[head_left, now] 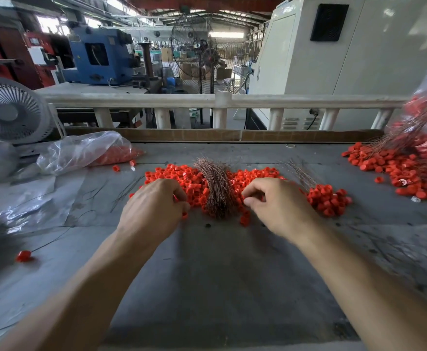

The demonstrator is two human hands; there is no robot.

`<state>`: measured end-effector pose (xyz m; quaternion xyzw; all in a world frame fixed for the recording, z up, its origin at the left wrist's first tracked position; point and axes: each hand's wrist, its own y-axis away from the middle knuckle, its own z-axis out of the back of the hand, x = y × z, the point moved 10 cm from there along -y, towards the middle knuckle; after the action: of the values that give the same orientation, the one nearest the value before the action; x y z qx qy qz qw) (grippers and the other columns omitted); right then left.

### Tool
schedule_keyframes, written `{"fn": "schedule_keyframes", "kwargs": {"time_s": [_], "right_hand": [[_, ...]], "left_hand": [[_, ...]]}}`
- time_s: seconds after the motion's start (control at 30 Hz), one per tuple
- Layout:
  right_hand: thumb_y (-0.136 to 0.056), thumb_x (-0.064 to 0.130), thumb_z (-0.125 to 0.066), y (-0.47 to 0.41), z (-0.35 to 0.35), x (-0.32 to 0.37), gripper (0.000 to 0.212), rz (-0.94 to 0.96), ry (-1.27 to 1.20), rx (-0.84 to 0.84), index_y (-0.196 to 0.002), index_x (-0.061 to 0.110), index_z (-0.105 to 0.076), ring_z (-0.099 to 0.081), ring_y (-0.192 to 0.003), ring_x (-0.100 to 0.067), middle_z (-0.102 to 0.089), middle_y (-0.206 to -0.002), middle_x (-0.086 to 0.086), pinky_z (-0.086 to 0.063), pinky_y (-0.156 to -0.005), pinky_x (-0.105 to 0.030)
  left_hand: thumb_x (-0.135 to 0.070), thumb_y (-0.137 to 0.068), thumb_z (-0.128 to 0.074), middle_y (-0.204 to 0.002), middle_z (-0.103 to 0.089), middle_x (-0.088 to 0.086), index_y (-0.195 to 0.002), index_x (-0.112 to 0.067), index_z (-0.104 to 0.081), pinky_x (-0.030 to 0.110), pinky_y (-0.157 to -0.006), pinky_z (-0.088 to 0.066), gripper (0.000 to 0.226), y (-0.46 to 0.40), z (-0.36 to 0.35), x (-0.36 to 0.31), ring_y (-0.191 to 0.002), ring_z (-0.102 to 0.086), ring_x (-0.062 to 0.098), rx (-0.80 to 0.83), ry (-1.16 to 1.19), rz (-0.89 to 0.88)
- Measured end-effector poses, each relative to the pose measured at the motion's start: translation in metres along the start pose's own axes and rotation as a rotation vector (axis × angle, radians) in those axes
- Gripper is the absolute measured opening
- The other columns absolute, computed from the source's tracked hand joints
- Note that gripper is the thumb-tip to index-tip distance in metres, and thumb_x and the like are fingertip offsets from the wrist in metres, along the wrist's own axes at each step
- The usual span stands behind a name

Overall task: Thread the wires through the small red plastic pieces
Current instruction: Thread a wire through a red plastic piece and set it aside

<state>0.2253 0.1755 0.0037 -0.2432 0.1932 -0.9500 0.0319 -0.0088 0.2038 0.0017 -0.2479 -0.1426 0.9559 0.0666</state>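
Both hands work at the near edge of a heap of small red plastic pieces [194, 181] spread across the middle of the grey desk [220, 274]. A bundle of copper-coloured wires [216, 188] lies on top of the heap, between the hands. Left hand [154, 211]: fingers curled, pinching a red piece at the fingertips. Right hand [278, 206]: thumb and forefinger drawn together just beside the wire bundle; whether a wire is actually held, cannot tell. A second cluster of red pieces with wires already in them [328, 198] sits just right of the right hand. Far right, a larger threaded pile [404, 168]. Left, a clear plastic bag [85, 150] holding more red pieces
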Motion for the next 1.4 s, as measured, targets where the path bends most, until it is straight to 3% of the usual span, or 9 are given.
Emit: {"fn": "schedule_keyframes", "kwargs": {"time_s": [0.1, 0.27, 0.6, 0.93, 1.03, 1.13, 1.23, 1.3, 1.4], "right_hand": [[-0.089, 0.026, -0.076, 0.001, -0.006, 0.014, 0.013, 0.072, -0.012, 0.019, -0.102, 0.027, -0.075, -0.052, -0.078, -0.003, -0.066, -0.089, 0.016, -0.047, -0.077, -0.028], [-0.083, 0.036, -0.081, 0.005, -0.009, 0.025, 0.019, 0.118, -0.023, 0.019, -0.098, 0.029, -0.07, -0.048, -0.068, 0.007, -0.055, -0.074, 0.02, -0.038, -0.065, -0.022], [-0.087, 0.041, -0.076, 0.004, -0.013, 0.037, 0.019, 0.128, 0.026, -0.022, -0.089, 0.026, -0.065, -0.058, -0.083, -0.01, -0.062, -0.085, 0.013, -0.051, -0.074, -0.035], [-0.09, 0.03, -0.073, 0.008, 0.008, 0.045, 0.01, 0.189, -0.037, -0.175, -0.083, 0.025, -0.067, -0.053, -0.08, -0.01, -0.063, -0.083, 0.01, -0.046, -0.071, -0.032], [-0.089, 0.02, -0.074, 0.01, 0.022, 0.049, 0.009, 0.208, -0.183, -0.269, -0.082, 0.021, -0.068, -0.057, -0.071, -0.007, -0.065, -0.081, 0.011, -0.048, -0.068, -0.024], [-0.088, 0.014, -0.071, 0.011, 0.033, 0.042, 0.009, 0.163, -0.456, -0.338, -0.082, 0.018, -0.066, -0.066, -0.069, -0.003, -0.074, -0.092, 0.009, -0.053, -0.064, -0.018], [-0.087, 0.014, -0.065, 0.01, 0.037, 0.035, 0.004, 0.127, -0.785, -0.349, -0.084, 0.014, -0.062, -0.074, -0.092, -0.015, -0.076, -0.094, 0.001, -0.062, -0.076, -0.038], [-0.086, 0.011, -0.062, 0.01, 0.043, 0.033, 0.004, 0.134, -0.927, -0.36, -0.084, 0.011, -0.059, -0.075, -0.087, -0.024, -0.076, -0.088, -0.007, -0.062, -0.075, -0.048], [-0.09, 0.01, -0.058, 0.013, 0.056, 0.031, 0.004, 0.145, -1.02, -0.425, -0.086, 0.009, -0.057, -0.074, -0.075, -0.031, -0.073, -0.078, -0.01, -0.062, -0.065, -0.041]], "left_hand": [[-0.031, -0.086, -0.077, -0.081, -0.06, -0.016, -0.087, -0.031, -0.071, 0.032, -0.067, -0.038, 0.006, 0.0, -0.001, -0.001, -0.084, -0.055, 0.014, -0.007, 0.005, -0.014], [-0.033, -0.084, -0.079, -0.082, -0.062, -0.014, -0.088, -0.03, -0.069, 0.031, -0.066, -0.038, 0.012, 0.0, 0.0, -0.002, -0.082, -0.055, 0.013, -0.039, 0.009, -0.04], [-0.05, -0.082, -0.077, -0.075, -0.06, -0.011, -0.074, -0.025, -0.063, 0.03, -0.056, -0.035, 0.03, 0.0, 0.001, 0.005, -0.076, -0.058, 0.015, -0.028, -0.113, 0.015], [-0.029, -0.083, -0.074, -0.076, -0.062, -0.013, -0.075, -0.027, -0.064, 0.029, -0.056, -0.04, 0.013, 0.001, 0.001, -0.001, -0.07, -0.058, 0.007, -0.036, -0.006, 0.005], [-0.026, -0.083, -0.074, -0.073, -0.065, -0.014, -0.073, -0.028, -0.063, 0.027, -0.054, -0.041, 0.015, 0.001, 0.005, -0.005, -0.069, -0.057, 0.002, -0.066, 0.061, -0.023], [-0.024, -0.083, -0.077, -0.068, -0.067, -0.02, -0.073, -0.031, -0.063, 0.019, -0.047, -0.04, 0.019, 0.001, 0.007, -0.013, -0.063, -0.061, 0.0, -0.084, 0.166, -0.064], [-0.018, -0.082, -0.081, -0.073, -0.066, -0.026, -0.075, -0.032, -0.064, 0.009, -0.051, -0.043, 0.023, 0.005, 0.009, -0.026, -0.063, -0.063, -0.004, -0.092, 0.306, -0.134], [-0.016, -0.081, -0.083, -0.072, -0.068, -0.018, -0.078, -0.031, -0.065, 0.007, -0.054, -0.043, 0.023, 0.007, 0.012, -0.031, -0.067, -0.064, -0.001, -0.119, 0.366, -0.17], [-0.017, -0.083, -0.082, -0.082, -0.07, -0.016, -0.091, -0.032, -0.066, 0.012, -0.064, -0.049, 0.024, 0.008, 0.011, -0.033, -0.078, -0.065, 0.0, -0.11, 0.496, -0.173]]}}
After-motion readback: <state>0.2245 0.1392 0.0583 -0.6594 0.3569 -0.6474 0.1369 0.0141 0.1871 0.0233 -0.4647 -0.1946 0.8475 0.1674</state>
